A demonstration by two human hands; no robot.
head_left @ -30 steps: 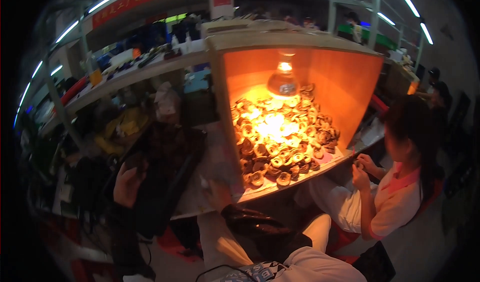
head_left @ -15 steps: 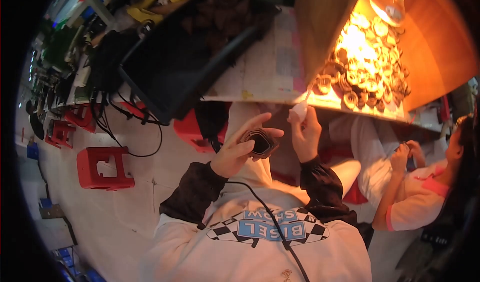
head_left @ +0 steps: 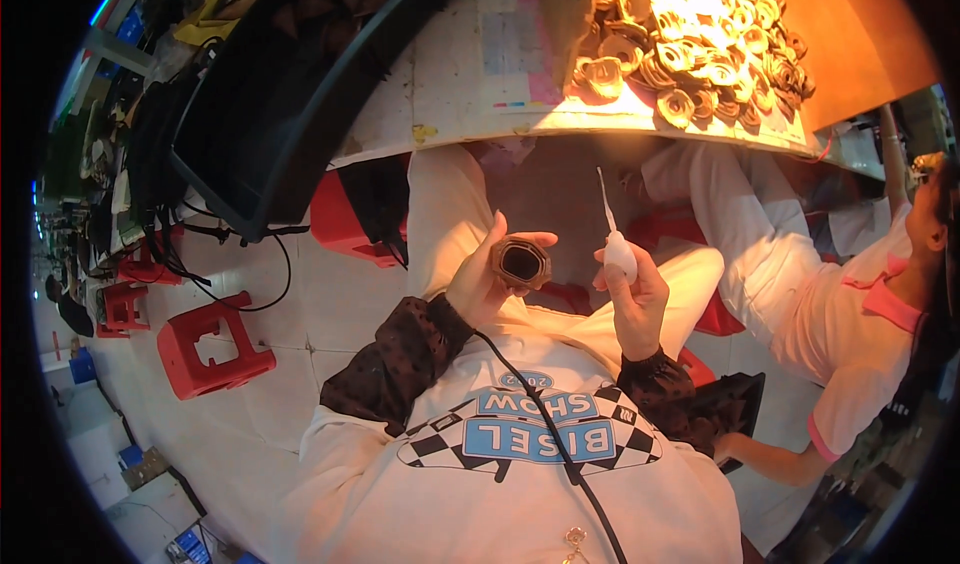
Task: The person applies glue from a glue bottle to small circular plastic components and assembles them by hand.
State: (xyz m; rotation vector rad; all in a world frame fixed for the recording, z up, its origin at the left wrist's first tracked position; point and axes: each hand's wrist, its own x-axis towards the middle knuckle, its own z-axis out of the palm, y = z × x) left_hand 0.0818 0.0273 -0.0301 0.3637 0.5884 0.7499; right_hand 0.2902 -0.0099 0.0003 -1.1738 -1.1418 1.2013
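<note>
The left fingers [head_left: 496, 232] curl around a hollow brown octagonal piece [head_left: 541, 267]. The right fingers [head_left: 622, 299] pinch a white thin-tipped applicator [head_left: 620, 252].

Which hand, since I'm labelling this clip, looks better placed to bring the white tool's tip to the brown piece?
Probably the right hand: it grips the white tool, while the left hand holds the brown piece, opening facing the camera.

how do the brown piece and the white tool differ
The brown piece is squat, with a wide dark opening; the white tool is bulbous with a long thin tip. The left hand holds the brown piece, the right hand the white tool. Both are handheld.
</note>
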